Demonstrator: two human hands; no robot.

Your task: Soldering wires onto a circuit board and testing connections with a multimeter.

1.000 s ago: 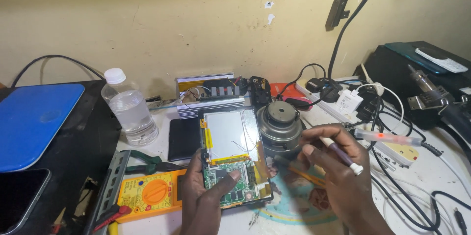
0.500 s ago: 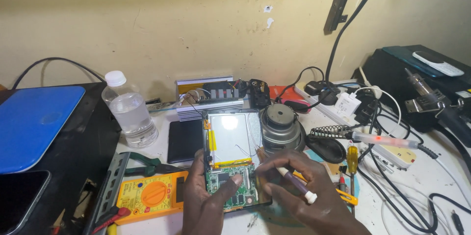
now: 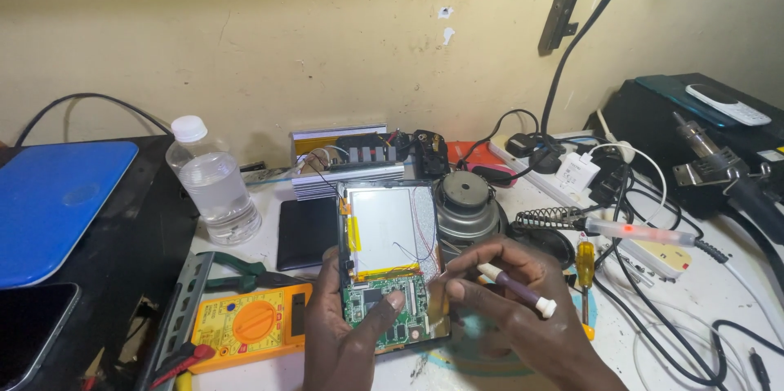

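Head view of a repair bench. An opened tablet [image 3: 390,264] lies at centre front on the white table [image 3: 735,309], its silver battery toward the wall and its green circuit board [image 3: 392,313] toward the person. The left hand [image 3: 347,334] curls closed around the tablet's lower left edge, thumb resting on the circuit board. The right hand [image 3: 510,309] is closed in a pen-like pinch on a purple, white-tipped tool [image 3: 518,286], whose working end is hidden behind the fingers at the tablet's right edge. A yellow multimeter [image 3: 249,326] lies just left of the left hand; a grey cylindrical motor [image 3: 465,207] stands beside the tablet's upper right; a plastic water bottle [image 3: 214,183] stands farther left.
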